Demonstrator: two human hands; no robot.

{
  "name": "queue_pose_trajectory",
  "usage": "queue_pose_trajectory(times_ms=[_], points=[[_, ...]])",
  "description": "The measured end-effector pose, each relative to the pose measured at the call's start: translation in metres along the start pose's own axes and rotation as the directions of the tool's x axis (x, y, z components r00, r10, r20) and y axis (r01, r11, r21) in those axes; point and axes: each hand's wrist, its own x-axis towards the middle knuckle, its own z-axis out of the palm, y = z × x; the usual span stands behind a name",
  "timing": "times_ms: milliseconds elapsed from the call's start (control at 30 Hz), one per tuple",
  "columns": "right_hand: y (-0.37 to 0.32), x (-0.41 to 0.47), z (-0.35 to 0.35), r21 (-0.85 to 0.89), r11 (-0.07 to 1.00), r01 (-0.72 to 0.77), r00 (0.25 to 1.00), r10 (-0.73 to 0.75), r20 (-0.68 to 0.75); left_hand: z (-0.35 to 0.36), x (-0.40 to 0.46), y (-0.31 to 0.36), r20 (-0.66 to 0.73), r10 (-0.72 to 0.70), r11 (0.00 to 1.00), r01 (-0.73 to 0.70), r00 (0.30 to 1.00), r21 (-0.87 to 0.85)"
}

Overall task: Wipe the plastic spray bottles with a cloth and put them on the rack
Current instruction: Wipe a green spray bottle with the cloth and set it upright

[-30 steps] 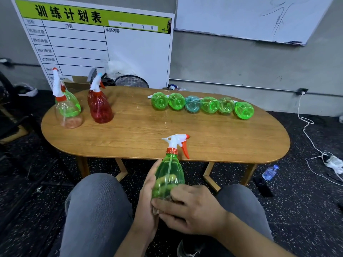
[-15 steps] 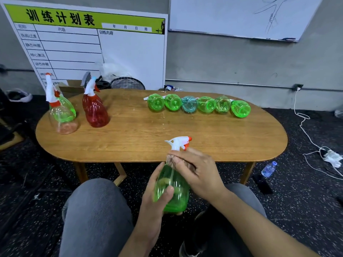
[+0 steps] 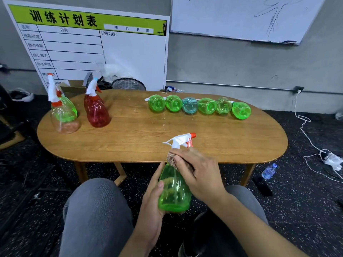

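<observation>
sitting at a low oval wooden table with a see-through green plastic spray bottle held upright between the knees, just off the near edge. left hand is wrapped round the pear-shaped belly, thumb on the front. right hand pinches a small nubbly brownish cloth against the neck, right under the white trigger head with its orange tip. far side has six glossy bottles lying in a row, five green and one teal, bases facing me. on the left stand a ribbed red bottle and a clear one with a green one behind it.
</observation>
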Motion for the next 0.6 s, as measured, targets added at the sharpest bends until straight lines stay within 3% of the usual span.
queue_pose_trajectory(times_ms=[233,333,433,500,600], points=[[-0.012,-0.017,0.008,0.009,1.000,0.010,0.997,-0.010,0.072,-0.006,0.002,-0.011,-0.058,0.000,0.998,0.004,0.998,0.070],[-0.015,-0.040,0.002,0.073,0.977,0.203,0.971,-0.210,0.114,-0.006,0.001,-0.012,-0.085,-0.014,0.999,0.017,0.996,0.039],[-0.014,-0.063,0.001,0.068,0.894,0.443,0.877,-0.448,0.172,-0.007,0.000,-0.010,-0.091,0.014,1.000,-0.012,0.996,0.019],[-0.012,-0.067,0.002,0.024,0.861,0.507,0.845,-0.503,0.184,-0.008,0.002,-0.008,-0.100,0.023,1.000,-0.021,0.995,0.015],[-0.011,-0.057,0.001,0.017,0.877,0.480,0.867,-0.477,0.145,-0.008,0.004,-0.007,-0.110,0.030,0.999,-0.025,0.993,0.041]])
